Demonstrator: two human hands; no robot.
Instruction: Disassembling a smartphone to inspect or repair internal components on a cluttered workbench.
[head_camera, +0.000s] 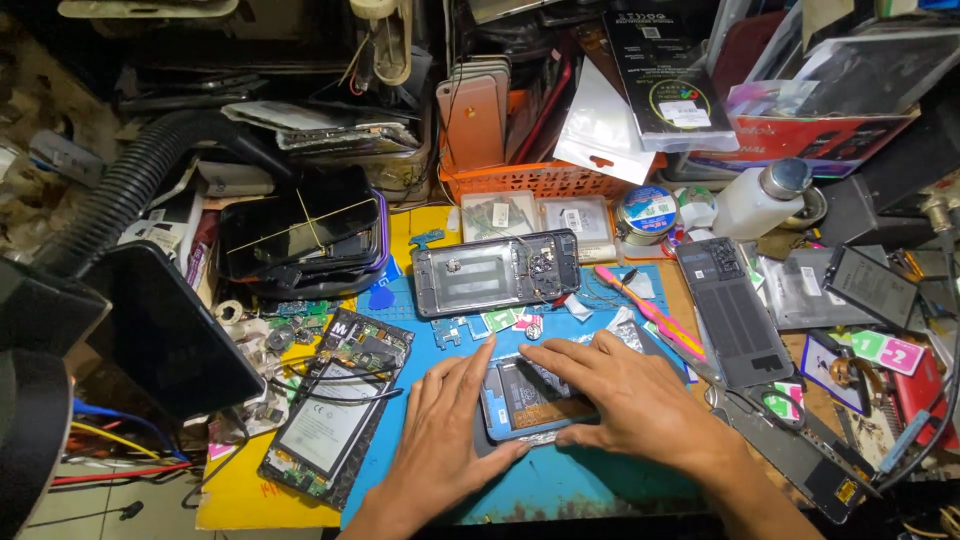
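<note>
Three opened phones are counted on the worktop (240, 505): one at the left (335, 415), one frame at the back (497, 272), and one blue-edged phone (525, 400) on the blue mat (590, 480). Its long axis is laid left to right, slightly tilted, back uppermost. The left hand (445, 435) is laid flat, fingers spread along its left end. The right hand (625, 395) is pressed over its right part, fingers stretched leftwards.
</note>
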